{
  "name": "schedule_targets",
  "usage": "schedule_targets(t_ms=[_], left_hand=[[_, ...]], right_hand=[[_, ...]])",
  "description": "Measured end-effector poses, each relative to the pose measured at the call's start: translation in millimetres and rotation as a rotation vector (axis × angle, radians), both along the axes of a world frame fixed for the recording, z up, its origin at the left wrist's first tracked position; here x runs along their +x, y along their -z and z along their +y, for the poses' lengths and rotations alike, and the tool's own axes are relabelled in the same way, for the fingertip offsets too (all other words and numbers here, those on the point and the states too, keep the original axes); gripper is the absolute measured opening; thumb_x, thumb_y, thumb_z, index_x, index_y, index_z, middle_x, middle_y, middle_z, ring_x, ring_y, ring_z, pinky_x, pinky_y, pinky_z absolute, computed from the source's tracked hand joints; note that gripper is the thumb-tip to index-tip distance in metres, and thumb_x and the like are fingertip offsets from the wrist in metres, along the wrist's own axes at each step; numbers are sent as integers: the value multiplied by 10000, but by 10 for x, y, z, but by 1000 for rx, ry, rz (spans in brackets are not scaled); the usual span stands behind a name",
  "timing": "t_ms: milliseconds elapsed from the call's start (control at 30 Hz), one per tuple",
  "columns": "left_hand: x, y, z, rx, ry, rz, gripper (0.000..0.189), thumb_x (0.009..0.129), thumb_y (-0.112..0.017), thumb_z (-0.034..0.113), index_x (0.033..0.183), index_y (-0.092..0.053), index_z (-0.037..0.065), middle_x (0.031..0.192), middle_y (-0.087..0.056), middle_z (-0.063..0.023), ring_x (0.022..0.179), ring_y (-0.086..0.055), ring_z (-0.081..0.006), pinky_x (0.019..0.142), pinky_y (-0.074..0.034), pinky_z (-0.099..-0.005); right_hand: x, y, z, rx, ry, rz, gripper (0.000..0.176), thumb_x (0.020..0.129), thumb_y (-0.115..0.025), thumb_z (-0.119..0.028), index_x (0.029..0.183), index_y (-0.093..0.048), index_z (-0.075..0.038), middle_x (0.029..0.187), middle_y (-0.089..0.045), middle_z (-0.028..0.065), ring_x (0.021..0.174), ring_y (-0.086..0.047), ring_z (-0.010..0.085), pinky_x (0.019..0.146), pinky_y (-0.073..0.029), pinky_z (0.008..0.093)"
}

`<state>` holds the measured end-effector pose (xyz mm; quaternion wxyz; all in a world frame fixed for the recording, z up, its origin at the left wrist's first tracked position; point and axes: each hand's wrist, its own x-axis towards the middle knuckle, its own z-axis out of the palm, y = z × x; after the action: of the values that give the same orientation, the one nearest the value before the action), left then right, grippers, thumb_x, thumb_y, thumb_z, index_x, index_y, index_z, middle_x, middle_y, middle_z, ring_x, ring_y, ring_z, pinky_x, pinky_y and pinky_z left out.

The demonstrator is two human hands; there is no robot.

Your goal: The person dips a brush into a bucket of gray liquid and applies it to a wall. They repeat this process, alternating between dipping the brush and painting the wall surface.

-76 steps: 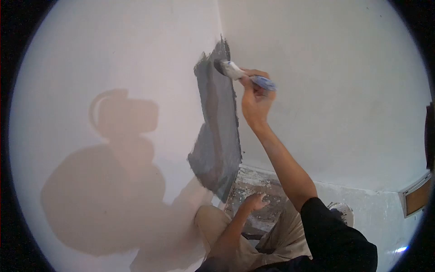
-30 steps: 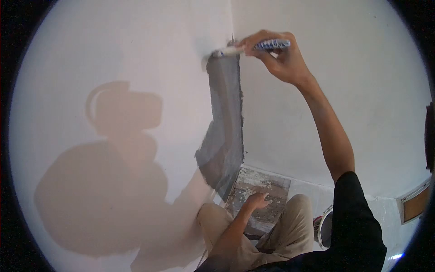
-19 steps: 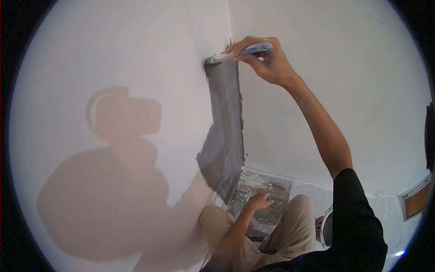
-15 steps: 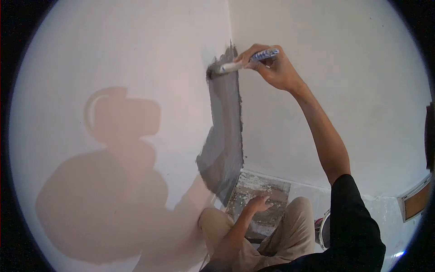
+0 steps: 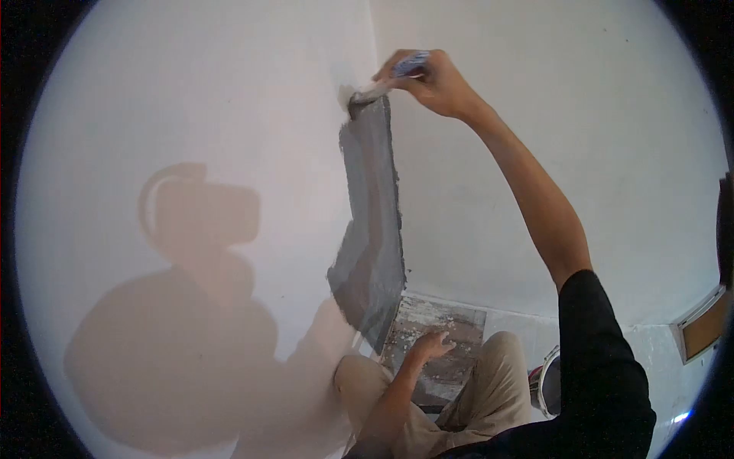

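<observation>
Through the head view I see my right hand [image 5: 432,84] clamped on the handle of a paintbrush [image 5: 372,93], fingers curled round it at the far end of a grey patch [image 5: 371,183]. The brush lies slantwise: its long axis runs from the handle butt, on the right and farther off, to the bristles, on the left and slightly nearer. The dark bristle tip points left, at the left wall [image 5: 267,92], and meets it by the patch's far left edge; blur hides the exact line of contact. The patch stretches from there toward me, beside the corner with the right wall [image 5: 520,115].

My left hand [image 5: 430,346] is near and low, its thumb and fingers loosely apart, above a blotched brownish floor section [image 5: 462,321]; I cannot tell whether it touches anything. It sits between the two knees in beige trousers [image 5: 501,375]. Just right of the right knee stands a bucket [image 5: 535,386], partly covered by the black sleeve [image 5: 600,352]. A broad shadow [image 5: 176,344] falls across the left wall.
</observation>
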<state>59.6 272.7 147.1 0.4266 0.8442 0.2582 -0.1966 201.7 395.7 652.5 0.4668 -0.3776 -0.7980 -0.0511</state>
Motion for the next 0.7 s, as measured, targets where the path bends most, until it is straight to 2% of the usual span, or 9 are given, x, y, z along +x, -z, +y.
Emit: schedule_targets(t_ms=[33, 133, 167, 233, 333, 433, 467, 567, 700], left_hand=[[-26, -91, -18, 10, -12, 4, 728, 859, -494, 546, 1395, -336, 80, 1398, -387, -178, 1289, -368, -340, 1058, -326, -437], [-48, -274, -42, 4, -28, 19, 723, 857, -500, 540, 1392, -343, 80, 1403, -381, -177, 1290, -366, -340, 1064, -320, -432], [-43, -307, -59, -3, -29, 26, 721, 857, -502, 539, 1391, -346, 80, 1406, -377, -176, 1291, -365, -339, 1066, -317, -430], [-28, -191, -46, -44, -47, 10, 721, 854, -503, 540, 1388, -352, 79, 1406, -375, -177, 1292, -364, -337, 1066, -318, -427], [-87, -162, -40, 11, -58, -13, 722, 852, -504, 543, 1386, -356, 80, 1403, -378, -179, 1286, -372, -337, 1062, -324, -426], [-117, -176, -18, 68, -57, -29, 720, 852, -504, 542, 1384, -360, 79, 1396, -388, -182, 1277, -384, -340, 1057, -329, -428], [-90, -171, -30, 74, -51, -37, 719, 852, -504, 541, 1383, -361, 78, 1393, -392, -183, 1274, -387, -342, 1055, -331, -428], [-70, -13, -52, -29, -92, -54, 722, 853, -500, 543, 1382, -361, 72, 1394, -389, -184, 1277, -382, -340, 1054, -331, -429], [-61, -101, -30, -6, -59, -5, 723, 853, -499, 544, 1385, -359, 76, 1392, -390, -187, 1278, -381, -341, 1056, -330, -427]], right_hand=[[17, 39, -81, 36, 4, 48, 109, 806, -633, -25, 907, -637, 17, 863, -673, 106, 813, -640, 182, 806, -523, 336], [16, 370, -172, -106, -48, -45, 107, 791, -608, 26, 894, -634, 17, 855, -675, 98, 782, -633, 170, 771, -521, 319], [-87, 487, -255, -223, -54, -73, 141, 789, -582, 71, 864, -651, -27, 837, -672, 63, 802, -630, 126, 682, -515, 267], [-209, 672, -212, -310, -163, -128, 145, 776, -588, 72, 865, -647, -26, 822, -669, 58, 753, -617, 121, 651, -508, 265], [-303, 665, -67, -334, -209, -55, 132, 776, -575, 65, 853, -642, -19, 822, -664, 54, 748, -606, 130, 662, -499, 274], [-263, 407, -73, -187, -161, 14, 42, 795, -630, 1, 837, -629, 6, 820, -661, 77, 831, -621, 155, 802, -513, 333], [-213, 310, -29, -108, -169, 43, 62, 815, -635, -49, 851, -633, 1, 839, -663, 70, 828, -624, 158, 803, -516, 343], [-189, 61, -154, -49, -103, 49, 71, 828, -624, -62, 859, -637, 1, 853, -665, 70, 820, -628, 161, 800, -520, 352], [-230, 238, -323, -84, -147, 28, 58, 820, -632, -50, 851, -638, -2, 851, -666, 73, 816, -628, 160, 794, -524, 348]])
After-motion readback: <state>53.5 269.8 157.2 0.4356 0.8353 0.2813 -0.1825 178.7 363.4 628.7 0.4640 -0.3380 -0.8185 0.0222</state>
